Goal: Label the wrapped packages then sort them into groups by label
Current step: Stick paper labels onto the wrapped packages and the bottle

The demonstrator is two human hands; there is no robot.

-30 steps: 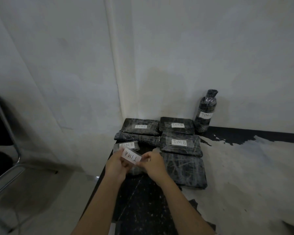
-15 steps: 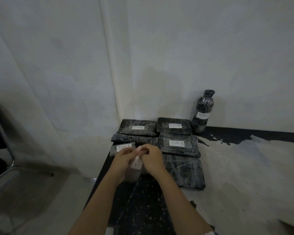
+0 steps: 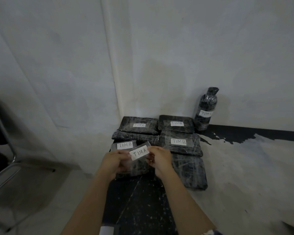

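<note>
A white paper label reading TIM A, stuck to a strip of clear tape, is held between my left hand and my right hand; each pinches one end. It hovers over a small black wrapped package under my hands. Behind it lie black wrapped packages: a small one labelled TIM B, one labelled TIM C, two labelled TIM B, an unlabelled flat one to the right and another under the TIM C one. A wrapped bottle labelled TIM C stands against the wall.
The packages sit in a wall corner on a dark table whose right part is worn pale. A metal-framed chair stands at the left beyond the table edge.
The label was turned edge-on and down between my hands half a second ago; now it faces up again, stretched flat and readable, a little higher above the small package.
</note>
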